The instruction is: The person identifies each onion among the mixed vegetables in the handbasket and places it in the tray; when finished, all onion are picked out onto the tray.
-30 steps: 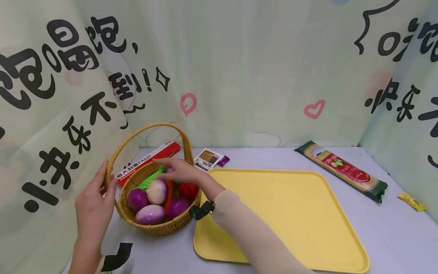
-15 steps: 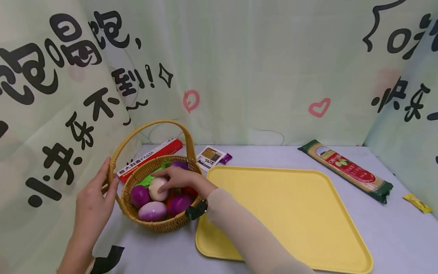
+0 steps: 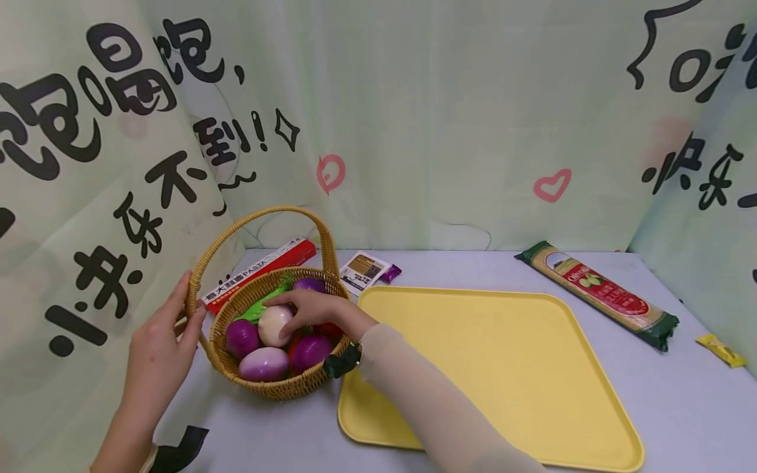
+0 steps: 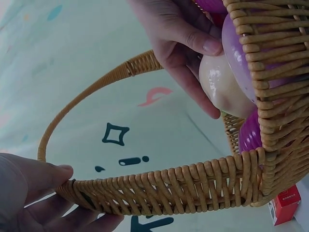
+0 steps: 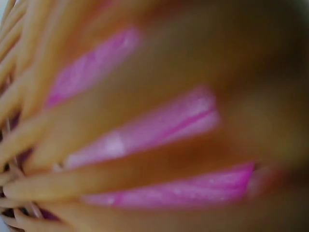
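The wicker basket (image 3: 278, 389) holds several glossy vegetables. My left hand (image 3: 162, 341) grips the side of its arched handle (image 3: 260, 215), with thumb and fingers on opposite sides in the left wrist view. Inside the basket, my right hand (image 3: 313, 309) holds a cream-white bulb-shaped vegetable (image 4: 222, 82) between thumb and fingers. Around it lie a purple onion (image 3: 242, 338), a pale purple egg-shaped vegetable (image 3: 264, 364), another purple onion (image 3: 311, 353) and a green vegetable (image 3: 254, 311). Red pieces are partly hidden under the right hand. Blurred wicker and purple skin fill the right wrist view.
A yellow tray (image 3: 485, 374) lies right of the basket, under my right forearm. Behind the basket are a red pasta box (image 3: 266, 272), a labelled packet (image 3: 361, 272) and a small purple wrapper (image 3: 391, 273). A long pasta pack (image 3: 597, 292) and yellow sachet (image 3: 721, 351) lie right.
My right hand has lowered from above the vegetables and closed its thumb and fingers round the cream-white one. The left hand stays on the handle. The head view has shifted slightly.
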Available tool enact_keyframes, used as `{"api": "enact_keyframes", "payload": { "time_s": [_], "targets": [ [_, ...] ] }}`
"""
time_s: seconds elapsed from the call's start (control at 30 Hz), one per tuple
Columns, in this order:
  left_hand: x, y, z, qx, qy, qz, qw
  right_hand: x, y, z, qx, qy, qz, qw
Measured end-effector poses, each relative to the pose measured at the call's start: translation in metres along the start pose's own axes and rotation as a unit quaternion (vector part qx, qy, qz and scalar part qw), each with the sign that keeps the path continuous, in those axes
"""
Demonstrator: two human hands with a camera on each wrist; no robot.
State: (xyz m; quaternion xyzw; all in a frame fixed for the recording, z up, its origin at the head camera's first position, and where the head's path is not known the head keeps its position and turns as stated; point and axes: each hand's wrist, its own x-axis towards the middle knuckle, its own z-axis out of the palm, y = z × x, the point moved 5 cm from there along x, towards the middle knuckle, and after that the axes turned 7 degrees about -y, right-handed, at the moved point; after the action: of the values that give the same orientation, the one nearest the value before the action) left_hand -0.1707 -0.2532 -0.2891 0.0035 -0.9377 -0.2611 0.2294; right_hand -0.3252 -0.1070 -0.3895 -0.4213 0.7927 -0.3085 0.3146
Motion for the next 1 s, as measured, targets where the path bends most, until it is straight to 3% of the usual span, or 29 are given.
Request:
{"api": "enact_keyframes", "payload": {
  "time_s": [0.17, 0.37, 0.73, 1.0],
  "targets": [
    [0.001, 0.0, 0.001, -0.002, -0.005, -0.005, 1.0, -0.004, -0.002, -0.004, -0.016, 0.011, -0.01, 0.9998],
    [0.001, -0.002, 0.001, -0.003, -0.007, -0.001, 1.0, -0.015, -0.008, -0.019, -0.029, 0.058, -0.039, 0.9971],
    [0.0, -0.005, 0.002, 0.002, -0.009, -0.001, 1.0, -0.043, -0.018, -0.046, -0.007, 0.107, -0.071, 0.9917],
    [0.001, -0.003, 0.0, 0.004, -0.006, 0.002, 1.0, -0.074, -0.024, -0.062, 0.024, 0.152, -0.079, 0.9849]
  ]
}}
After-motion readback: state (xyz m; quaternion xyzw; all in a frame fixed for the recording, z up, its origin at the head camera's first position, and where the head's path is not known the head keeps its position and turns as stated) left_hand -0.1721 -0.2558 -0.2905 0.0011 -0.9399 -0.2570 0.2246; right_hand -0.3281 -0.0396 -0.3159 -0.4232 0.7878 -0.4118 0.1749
